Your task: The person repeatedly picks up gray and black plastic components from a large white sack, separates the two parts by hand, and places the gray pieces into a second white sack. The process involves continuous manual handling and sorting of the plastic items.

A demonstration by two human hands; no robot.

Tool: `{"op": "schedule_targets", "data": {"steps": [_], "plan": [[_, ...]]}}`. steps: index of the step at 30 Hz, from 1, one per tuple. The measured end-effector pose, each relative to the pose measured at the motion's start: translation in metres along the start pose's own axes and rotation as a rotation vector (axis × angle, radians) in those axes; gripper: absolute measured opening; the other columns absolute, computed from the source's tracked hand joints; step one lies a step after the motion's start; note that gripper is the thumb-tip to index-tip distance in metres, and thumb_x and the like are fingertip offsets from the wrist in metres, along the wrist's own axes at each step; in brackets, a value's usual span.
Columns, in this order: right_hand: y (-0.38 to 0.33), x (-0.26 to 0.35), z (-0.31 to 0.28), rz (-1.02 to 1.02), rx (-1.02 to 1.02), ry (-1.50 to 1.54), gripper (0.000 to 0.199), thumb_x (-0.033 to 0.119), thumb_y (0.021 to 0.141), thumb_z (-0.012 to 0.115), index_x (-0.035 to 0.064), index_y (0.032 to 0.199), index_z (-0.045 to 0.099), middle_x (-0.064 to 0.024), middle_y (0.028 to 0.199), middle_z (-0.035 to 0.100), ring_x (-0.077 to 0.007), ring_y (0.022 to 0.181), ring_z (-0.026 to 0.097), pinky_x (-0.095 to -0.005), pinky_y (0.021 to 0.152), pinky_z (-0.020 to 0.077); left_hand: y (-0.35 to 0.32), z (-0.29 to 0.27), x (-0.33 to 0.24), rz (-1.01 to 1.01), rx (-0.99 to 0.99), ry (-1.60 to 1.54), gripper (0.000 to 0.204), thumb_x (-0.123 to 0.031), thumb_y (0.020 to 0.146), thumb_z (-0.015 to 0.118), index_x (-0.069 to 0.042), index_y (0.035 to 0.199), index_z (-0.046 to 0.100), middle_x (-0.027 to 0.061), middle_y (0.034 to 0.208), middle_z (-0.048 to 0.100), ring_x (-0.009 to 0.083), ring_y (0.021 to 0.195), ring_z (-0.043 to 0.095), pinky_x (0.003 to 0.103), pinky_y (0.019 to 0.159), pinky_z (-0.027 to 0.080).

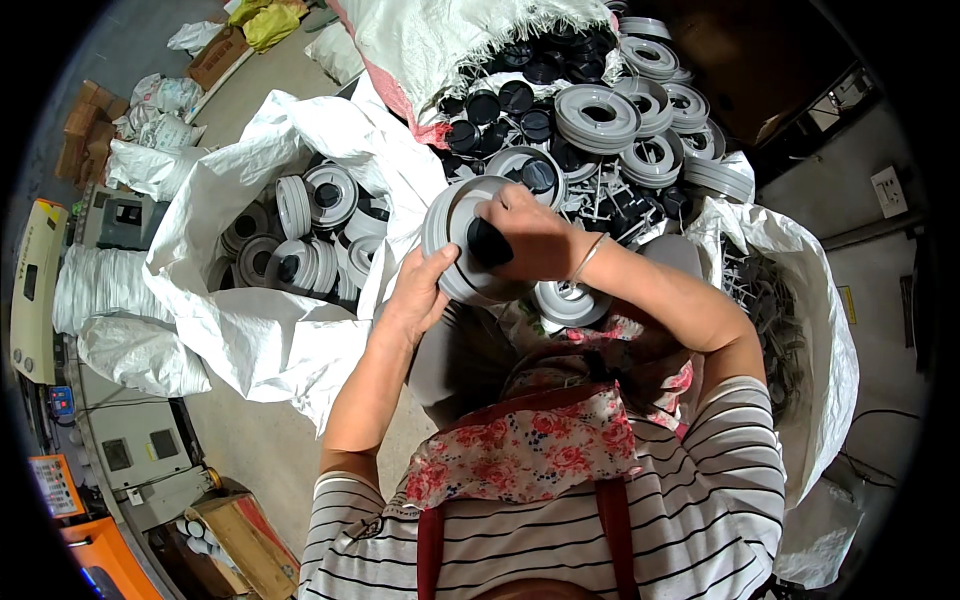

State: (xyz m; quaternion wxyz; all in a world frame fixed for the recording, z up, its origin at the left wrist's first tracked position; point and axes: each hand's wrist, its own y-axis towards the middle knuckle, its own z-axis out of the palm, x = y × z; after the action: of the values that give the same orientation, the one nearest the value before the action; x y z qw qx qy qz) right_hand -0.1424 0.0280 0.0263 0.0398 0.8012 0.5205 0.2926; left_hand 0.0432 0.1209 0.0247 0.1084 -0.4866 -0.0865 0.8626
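Above my lap, my left hand (pixel 415 290) grips a round grey plastic part with stepped rings (pixel 437 225) by its near left rim, thumb on the front. My right hand (pixel 530 230) reaches over its middle, fingers curled around a black round cap (pixel 489 243) at the centre opening. I cannot tell whether the cap is seated in the part. Another grey ringed part (pixel 570 304) lies on my lap under my right forearm. Just beyond my hands are more grey ringed parts (pixel 598 113), black caps (pixel 483 107) and small grey plastic pieces (pixel 600 197).
On the left a wide white sack (pixel 240 325) holds several grey parts with black centres. A tipped white sack (pixel 420 40) spills black caps at the far side. Right of me stands a sack (pixel 820 310) of thin grey pieces. Cardboard boxes (pixel 245 540) stand lower left.
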Motion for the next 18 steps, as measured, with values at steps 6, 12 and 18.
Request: {"op": "schedule_targets", "data": {"steps": [6,12,18], "plan": [[-0.007,0.006,-0.005,-0.124,0.042,-0.005,0.061,0.015,0.059,0.072,-0.0006,0.114,0.050,-0.0182,0.101,0.047,-0.0354,0.095,0.048,-0.0396,0.082,0.0436,-0.003,-0.006,-0.016,-0.145,0.085,0.035,0.049,-0.025,0.085,0.064,0.004,0.121,0.048,0.0119,0.112,0.059,0.0201,0.099,0.060,0.034,0.087,0.051],[-0.011,0.001,-0.004,-0.210,0.186,-0.021,0.058,0.016,0.059,0.072,0.0005,0.111,0.051,-0.0156,0.101,0.047,-0.0337,0.095,0.048,-0.0389,0.082,0.0438,-0.001,-0.012,-0.016,-0.236,0.089,0.055,0.037,-0.015,0.089,0.058,0.004,0.119,0.049,0.0115,0.109,0.059,0.0196,0.097,0.060,0.033,0.085,0.052],[-0.013,-0.004,0.015,-0.039,-0.030,0.087,0.050,0.019,0.060,0.071,0.0038,0.105,0.054,-0.0168,0.101,0.048,-0.0331,0.096,0.048,-0.0399,0.082,0.0432,0.000,0.001,-0.008,-0.121,0.024,0.009,0.040,-0.017,0.087,0.059,0.005,0.119,0.048,0.0129,0.112,0.059,0.0202,0.098,0.061,0.034,0.085,0.052]]}}
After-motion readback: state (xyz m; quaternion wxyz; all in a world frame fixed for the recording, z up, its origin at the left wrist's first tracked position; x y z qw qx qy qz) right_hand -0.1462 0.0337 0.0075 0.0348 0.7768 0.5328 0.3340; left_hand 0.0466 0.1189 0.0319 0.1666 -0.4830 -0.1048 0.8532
